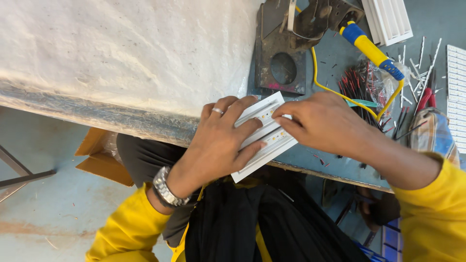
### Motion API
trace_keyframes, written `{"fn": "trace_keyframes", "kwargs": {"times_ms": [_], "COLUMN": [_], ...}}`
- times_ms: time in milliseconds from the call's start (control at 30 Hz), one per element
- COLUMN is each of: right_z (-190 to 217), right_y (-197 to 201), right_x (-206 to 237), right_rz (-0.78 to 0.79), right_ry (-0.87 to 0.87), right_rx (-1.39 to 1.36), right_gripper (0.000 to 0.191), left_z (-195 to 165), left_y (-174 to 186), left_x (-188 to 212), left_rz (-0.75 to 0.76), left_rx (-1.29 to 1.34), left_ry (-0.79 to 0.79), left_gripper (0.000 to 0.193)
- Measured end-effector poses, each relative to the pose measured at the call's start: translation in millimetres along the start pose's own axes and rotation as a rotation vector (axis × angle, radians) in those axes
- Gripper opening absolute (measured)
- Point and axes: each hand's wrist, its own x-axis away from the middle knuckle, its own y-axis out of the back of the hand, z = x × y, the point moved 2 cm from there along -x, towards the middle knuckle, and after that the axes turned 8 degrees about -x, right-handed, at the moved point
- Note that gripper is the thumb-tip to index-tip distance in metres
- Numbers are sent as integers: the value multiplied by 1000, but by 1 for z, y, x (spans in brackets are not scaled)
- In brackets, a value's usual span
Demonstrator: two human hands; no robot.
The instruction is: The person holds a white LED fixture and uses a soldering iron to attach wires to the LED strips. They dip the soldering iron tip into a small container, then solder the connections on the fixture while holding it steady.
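Housing [264,138], white, centre frame on bench [335,58] edge. Left hand [218,140] flat on it, fingers spread. Right hand [323,121] fingers pinching LED strip [277,137], strip seemingly part-seated. Soldering iron [371,48] idle, upper right.

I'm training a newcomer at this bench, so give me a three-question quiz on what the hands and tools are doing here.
1. True or false: the left hand lies on the white strip housing.
2. What does the right hand touch? A) soldering iron B) white strip housing C) red pliers
3. What colour is the handle of the soldering iron?

Key: 1 true; 2 B; 3 yellow and blue.
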Motion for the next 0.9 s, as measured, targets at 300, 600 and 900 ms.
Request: {"fn": "trace_keyframes", "kwargs": {"times_ms": [300, 600, 900], "right_z": [-21, -32, -16], "right_y": [-28, -48, -53], "right_x": [27, 53, 55], "right_rz": [-86, -250, -398], "right_ry": [-237, -166, -29], "right_rx": [-316, -379, -164], "right_gripper": [26, 36, 35], "left_z": [2, 1, -17], "left_y": [-24, -31, -23], "left_x": [-46, -46, -33], "left_rz": [389, 327, 245], "left_rx": [-256, -164, -258], "left_ry": [-314, -302, -146], "left_gripper": [10, 10, 4]}}
